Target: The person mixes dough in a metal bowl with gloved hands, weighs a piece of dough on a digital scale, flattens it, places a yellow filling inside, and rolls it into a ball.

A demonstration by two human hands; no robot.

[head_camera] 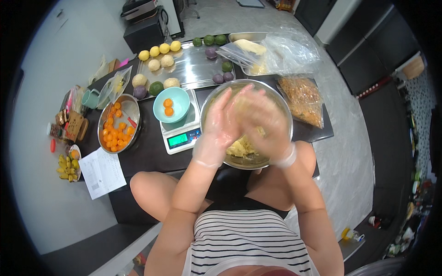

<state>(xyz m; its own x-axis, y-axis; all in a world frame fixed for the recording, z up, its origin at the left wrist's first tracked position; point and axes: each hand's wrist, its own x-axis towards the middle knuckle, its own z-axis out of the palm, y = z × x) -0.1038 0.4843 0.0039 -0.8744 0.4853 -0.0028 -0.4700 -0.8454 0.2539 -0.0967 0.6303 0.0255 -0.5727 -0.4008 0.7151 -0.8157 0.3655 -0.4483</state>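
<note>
My left hand (220, 120), in a clear plastic glove, is held palm up with its fingers stretched out over a large metal mixing bowl (290, 120). Facing it is my right hand (268, 122), also gloved and blurred by motion. A yellowish blur shows between the palms; whether it is a piece of dough I cannot tell. Crumbly yellow dough (240, 148) lies in the bowl below. Left of the bowl, a lit digital kitchen scale (165, 132) carries a turquoise bowl (183, 108) with two orange egg yolks (168, 102).
Yellow, beige, green and purple balls sit around a metal tray (191, 65). Bagged pale dough (250, 46) rests in another tray. At right lie bags of brown shredded food (300, 98). A metal bowl of yolks (117, 136), paper (103, 172) and bananas (66, 169) are at left.
</note>
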